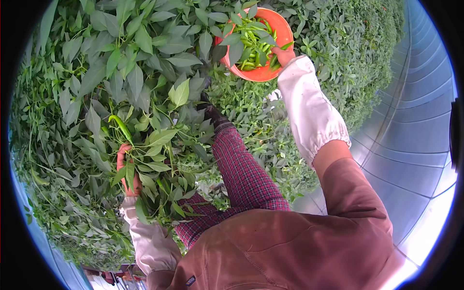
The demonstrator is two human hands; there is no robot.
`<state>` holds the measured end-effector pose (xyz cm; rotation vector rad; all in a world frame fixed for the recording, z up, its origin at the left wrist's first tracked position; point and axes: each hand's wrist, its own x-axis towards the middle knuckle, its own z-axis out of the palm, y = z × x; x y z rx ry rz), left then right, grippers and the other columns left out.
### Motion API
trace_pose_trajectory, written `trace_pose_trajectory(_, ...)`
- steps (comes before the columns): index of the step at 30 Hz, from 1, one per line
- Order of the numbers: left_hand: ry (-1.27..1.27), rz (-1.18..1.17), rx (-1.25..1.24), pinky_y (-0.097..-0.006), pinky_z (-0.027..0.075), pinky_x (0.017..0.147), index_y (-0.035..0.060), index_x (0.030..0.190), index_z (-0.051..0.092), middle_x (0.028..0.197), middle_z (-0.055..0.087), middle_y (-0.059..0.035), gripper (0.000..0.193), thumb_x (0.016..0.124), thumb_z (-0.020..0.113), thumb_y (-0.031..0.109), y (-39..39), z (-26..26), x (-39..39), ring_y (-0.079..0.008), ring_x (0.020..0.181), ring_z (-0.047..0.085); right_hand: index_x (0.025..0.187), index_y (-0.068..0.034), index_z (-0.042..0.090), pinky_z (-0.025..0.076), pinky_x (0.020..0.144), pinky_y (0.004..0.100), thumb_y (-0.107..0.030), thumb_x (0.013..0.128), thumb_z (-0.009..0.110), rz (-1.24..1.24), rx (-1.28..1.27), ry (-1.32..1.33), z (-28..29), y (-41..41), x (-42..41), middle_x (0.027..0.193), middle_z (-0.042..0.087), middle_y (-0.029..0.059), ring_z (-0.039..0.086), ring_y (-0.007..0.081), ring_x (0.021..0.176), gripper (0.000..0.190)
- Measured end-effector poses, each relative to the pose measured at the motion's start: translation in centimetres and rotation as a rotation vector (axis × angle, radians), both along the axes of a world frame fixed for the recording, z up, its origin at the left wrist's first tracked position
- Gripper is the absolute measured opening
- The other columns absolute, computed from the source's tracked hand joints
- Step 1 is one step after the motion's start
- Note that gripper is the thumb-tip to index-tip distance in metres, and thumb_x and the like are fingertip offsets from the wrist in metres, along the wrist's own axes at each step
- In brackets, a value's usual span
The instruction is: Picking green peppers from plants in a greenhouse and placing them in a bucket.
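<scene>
My right hand is at the lower right rim of an orange bucket, with long green peppers at its fingers; one pepper sticks out past the hand. Many green peppers lie in the bucket, partly hidden by leaves. On the left, my left hand is among the leaves of a pepper plant, its fingers curled around a leafy stem and partly covered. Just above those fingers, a curved green pepper stands out from the foliage.
Dense pepper plants fill the left side and surround my left arm. More low foliage lies right of my leg in plaid trousers. Bluish sheeting with seams curves along the right side. White sleeve covers are on both forearms.
</scene>
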<state>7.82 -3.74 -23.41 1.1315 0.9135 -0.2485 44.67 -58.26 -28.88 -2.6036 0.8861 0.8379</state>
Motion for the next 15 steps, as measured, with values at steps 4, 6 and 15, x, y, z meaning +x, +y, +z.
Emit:
trace_pose_trajectory(4,0.014,-0.033,0.071,-0.0349,0.030,0.108,0.0077,0.111,0.060,0.129,0.053,-0.0073,0.030,0.082,0.062,0.012,0.4,1.0,-0.5,-0.0214,0.123,0.047,0.090,-0.002,0.066,0.051,0.052,0.0388,-0.033,0.084,0.071,-0.393,0.260,-0.002,-0.6,1.1,-1.1,0.076,0.066,0.0079,0.062,0.0205,0.059,0.033)
trace_pose_trajectory(6,-0.015,-0.027,0.038,-0.0352,0.030,0.109,0.0078,0.111,0.060,0.129,0.053,-0.0074,0.032,0.081,0.065,0.017,-0.2,0.7,0.6,-0.0218,0.123,0.047,0.090,-0.001,0.065,0.051,0.051,0.0387,-0.041,0.086,0.070,-0.445,0.350,0.033,0.8,-0.8,-0.3,0.074,0.066,0.0085,0.062,0.0212,0.057,0.040)
trace_pose_trajectory(15,0.005,-0.031,0.034,-0.0353,0.029,0.109,0.0078,0.111,0.061,0.130,0.052,-0.0070,0.032,0.080,0.068,0.016,0.1,1.0,0.2,-0.0222,0.124,0.046,0.093,0.002,0.064,0.045,0.046,0.0369,-0.061,0.093,0.046,-0.382,-0.011,0.032,3.8,4.8,-1.3,0.071,0.066,0.0126,0.058,0.0206,0.050,0.066)
